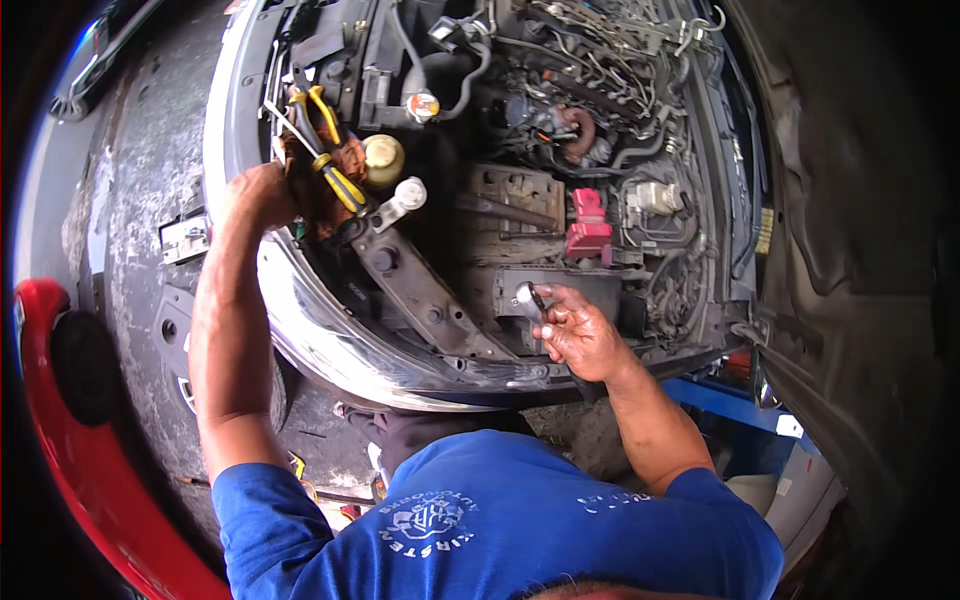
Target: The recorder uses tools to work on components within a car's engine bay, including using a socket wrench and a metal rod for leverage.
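Observation:
My right hand (580, 335) is closed around a ratchet (527, 297); its round metal head stands out past my fingertips, over the near side of the engine bay. My left hand (262, 195) reaches to the front edge of the bay, next to a brown, rag-like bundle (348, 158). The fingers of that hand are mostly hidden, so what they touch does not show. On the bundle lie a yellow-and-black screwdriver (342, 187) and pliers with yellow-and-black handles (325, 115).
Near the tools are a yellowish round reservoir (383, 160) and a white cap (410, 193). A red terminal cover (589, 225) sits beyond my right hand. The chrome-edged bumper (330, 350) curves before me. The raised hood (840, 200) stands at right, a red car (90, 470) at left.

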Demonstrator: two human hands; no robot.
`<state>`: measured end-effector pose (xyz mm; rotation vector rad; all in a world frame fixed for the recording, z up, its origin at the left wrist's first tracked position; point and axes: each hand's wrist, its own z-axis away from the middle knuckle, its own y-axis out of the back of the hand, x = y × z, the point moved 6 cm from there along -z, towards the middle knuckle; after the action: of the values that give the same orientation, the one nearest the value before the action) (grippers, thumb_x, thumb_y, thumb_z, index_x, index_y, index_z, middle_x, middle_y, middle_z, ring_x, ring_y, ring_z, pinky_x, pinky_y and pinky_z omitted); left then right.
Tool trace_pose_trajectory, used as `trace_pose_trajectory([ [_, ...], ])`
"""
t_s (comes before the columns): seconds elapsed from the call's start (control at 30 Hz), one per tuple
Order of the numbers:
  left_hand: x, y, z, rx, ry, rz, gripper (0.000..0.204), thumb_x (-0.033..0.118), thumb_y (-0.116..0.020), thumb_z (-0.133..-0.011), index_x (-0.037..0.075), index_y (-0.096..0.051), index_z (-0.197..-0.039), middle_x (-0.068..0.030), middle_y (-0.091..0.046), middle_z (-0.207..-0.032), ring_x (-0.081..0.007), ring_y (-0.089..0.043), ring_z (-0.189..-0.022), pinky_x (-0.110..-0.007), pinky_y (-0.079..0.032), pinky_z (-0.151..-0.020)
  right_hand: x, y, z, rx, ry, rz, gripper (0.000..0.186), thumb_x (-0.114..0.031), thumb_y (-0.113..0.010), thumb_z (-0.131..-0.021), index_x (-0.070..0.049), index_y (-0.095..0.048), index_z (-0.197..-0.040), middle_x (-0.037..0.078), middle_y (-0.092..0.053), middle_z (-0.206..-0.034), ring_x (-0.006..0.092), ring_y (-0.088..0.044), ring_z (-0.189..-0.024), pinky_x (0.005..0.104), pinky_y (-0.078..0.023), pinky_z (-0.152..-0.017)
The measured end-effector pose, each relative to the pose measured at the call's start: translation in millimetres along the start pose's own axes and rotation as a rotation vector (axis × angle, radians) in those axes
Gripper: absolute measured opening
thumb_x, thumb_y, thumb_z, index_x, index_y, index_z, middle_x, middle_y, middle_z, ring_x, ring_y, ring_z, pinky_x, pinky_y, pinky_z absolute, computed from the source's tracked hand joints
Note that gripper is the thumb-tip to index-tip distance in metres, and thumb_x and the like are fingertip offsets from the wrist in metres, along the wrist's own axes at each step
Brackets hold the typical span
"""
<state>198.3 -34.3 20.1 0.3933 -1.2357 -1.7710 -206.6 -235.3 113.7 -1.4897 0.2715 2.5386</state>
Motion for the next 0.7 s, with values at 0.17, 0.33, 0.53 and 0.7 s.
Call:
trace_pose_trajectory([
  [0.17, 16, 9, 4, -0.045, 0.061, 0.019, 0.031, 0.029, -0.073, -0.083, 0.006, -0.076, -0.103, -0.0192, -0.075, -0.099, -0.0352, -0.073, -0.098, -0.043, -0.057, -0.081, 7, 7, 27, 0.018, 0.047, 0.031, 0.053, -0.002, -0.058, -0.102, -0.014, -0.04, -0.15, 0.008, -0.063, -0.095, 0.0058, -0.052, -0.066, 0.0204, -0.044, -0.057],
  [0.33, 7, 3, 14, 0.045, 0.015, -0.016, 0.023, 0.018, -0.069, -0.086, 0.007, -0.074, -0.106, -0.0189, -0.074, -0.1, -0.0364, -0.072, -0.098, -0.046, -0.057, -0.08, 13, 1, 42, -0.017, -0.014, 0.005, 0.052, -0.004, -0.057, -0.102, -0.012, -0.039, -0.15, 0.009, -0.063, -0.095, 0.0065, -0.052, -0.066, 0.0218, -0.045, -0.058],
  [0.53, 11, 1, 29, 0.114, 0.01, 0.017, 0.022, 0.01, -0.063, -0.089, 0.007, -0.073, -0.109, -0.0196, -0.074, -0.102, -0.0366, -0.072, -0.098, -0.046, -0.058, -0.077, 11, 1, 53, -0.022, 0.053, 0.062, 0.053, -0.001, -0.057, -0.1, -0.012, -0.039, -0.15, 0.007, -0.062, -0.094, 0.0057, -0.052, -0.065, 0.0214, -0.046, -0.058],
  [0.7, -7, -16, 33, 0.144, 0.003, -0.053, 0.023, 0.021, -0.065, -0.093, 0.007, -0.071, -0.11, -0.0217, -0.072, -0.096, -0.0382, -0.071, -0.091, -0.048, -0.055, -0.076, 14, 0, 59, -0.053, 0.071, 0.052, 0.052, -0.001, -0.056, -0.101, -0.011, -0.039, -0.15, 0.011, -0.064, -0.096, 0.0071, -0.054, -0.065, 0.0219, -0.046, -0.057],
])
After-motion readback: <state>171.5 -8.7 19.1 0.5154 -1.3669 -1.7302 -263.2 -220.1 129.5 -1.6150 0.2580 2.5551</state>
